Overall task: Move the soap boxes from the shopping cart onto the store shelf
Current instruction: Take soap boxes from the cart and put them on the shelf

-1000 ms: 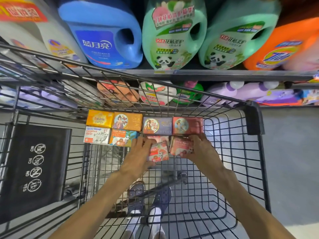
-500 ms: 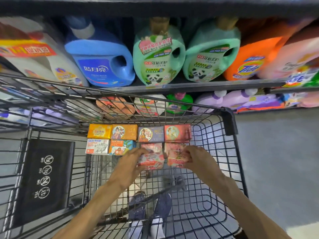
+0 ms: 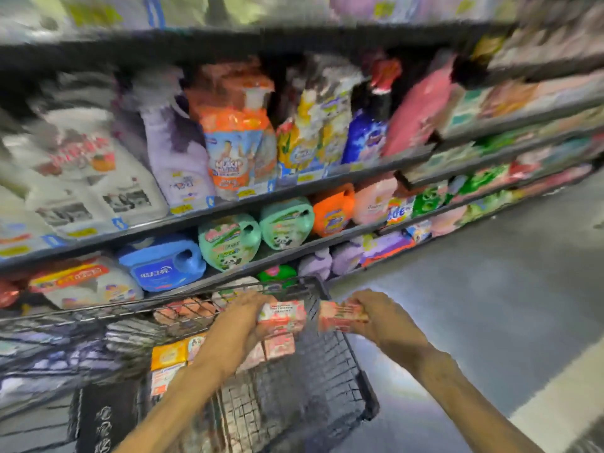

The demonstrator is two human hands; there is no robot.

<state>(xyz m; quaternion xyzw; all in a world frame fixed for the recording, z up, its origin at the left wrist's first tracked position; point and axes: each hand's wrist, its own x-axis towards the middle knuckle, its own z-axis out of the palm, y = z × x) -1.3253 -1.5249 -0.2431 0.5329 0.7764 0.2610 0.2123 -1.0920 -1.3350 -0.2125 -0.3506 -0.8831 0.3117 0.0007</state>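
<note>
L hand (image 3: 243,317) clamped on pink soap box (image 3: 282,316), R hand (image 3: 382,317) on another (image 3: 340,317). We hold both above cart (image 3: 330,380) rim, one box per hand, prob to shelve two per trip. More boxes (image 3: 168,354) below L forearm. Shelf (image 3: 294,188) ahead of hands; view blurred.

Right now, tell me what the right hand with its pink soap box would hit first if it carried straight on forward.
Probably the purple pouches on the lowest shelf; the right hand points there, though blur leaves depth unclear.
</note>
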